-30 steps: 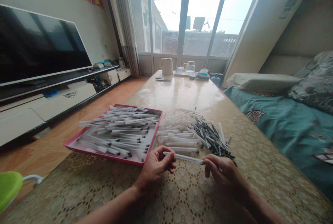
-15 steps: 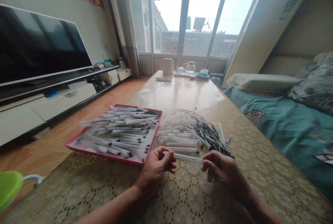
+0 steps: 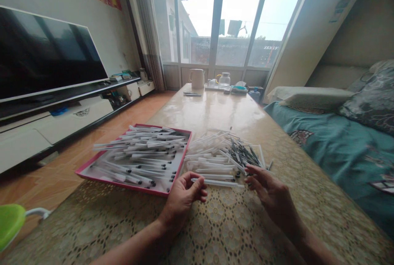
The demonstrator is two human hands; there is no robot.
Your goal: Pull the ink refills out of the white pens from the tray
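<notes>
Between the thumb and fingers of my left hand (image 3: 187, 191) is a white pen barrel (image 3: 218, 183), its free end pointing right. My right hand (image 3: 271, 195) is at the near edge of a heap of thin dark pen refills (image 3: 244, 152), fingers apart; nothing shows in them. Small black pen plugs (image 3: 237, 174) lie by its fingertips. Loose white pen barrels (image 3: 212, 160) are heaped left of the refills. On the left, a pink-rimmed tray (image 3: 123, 186) holds many white pens (image 3: 147, 150) with black ends, close to my left hand.
A beige jug (image 3: 197, 79), a glass pitcher (image 3: 224, 79) and a few pens (image 3: 192, 94) stand or lie at the table's far end. To the right is a sofa with a teal cover (image 3: 332, 146). A green stool (image 3: 10, 224) is at the lower left.
My right hand has let go of the barrel's right end and moved up and slightly right to the refill heap. My left hand still holds the barrel, nearly in place.
</notes>
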